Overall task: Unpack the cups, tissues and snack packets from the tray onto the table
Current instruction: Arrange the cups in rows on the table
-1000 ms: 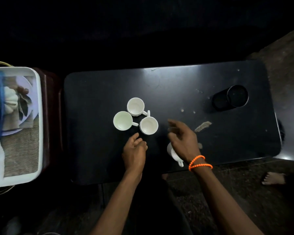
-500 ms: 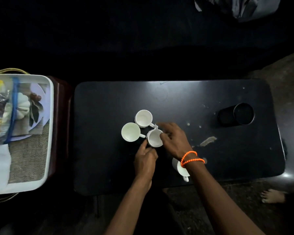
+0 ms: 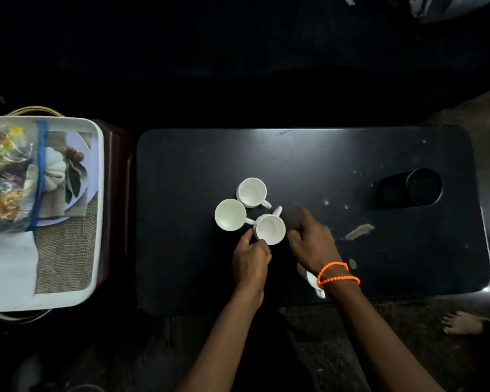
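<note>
Three white cups stand close together in the middle of the black table (image 3: 181,273): a far cup (image 3: 252,192), a left cup (image 3: 230,214) and a near cup (image 3: 270,229). My left hand (image 3: 251,258) pinches the near cup's front rim with thumb and fingertips. To the right of that cup my right hand (image 3: 311,239) is blurred, fingers spread, holding nothing. My right wrist partly hides a fourth white cup (image 3: 309,277). On the left, the white tray (image 3: 98,193) holds a clear bag of snack packets (image 3: 6,171) and white tissues (image 3: 9,267).
A black cylindrical container (image 3: 423,186) lies at the table's far right, with a pale smear (image 3: 359,230) and crumbs near it. The tray rests on a dark red stand (image 3: 118,207). A person's bare foot (image 3: 461,322) is on the floor at the lower right.
Both hands moved forward to the near cup. The right hand then drew back off it to the right; the left hand stays on its rim. The camera tilted, shifting the scene down.
</note>
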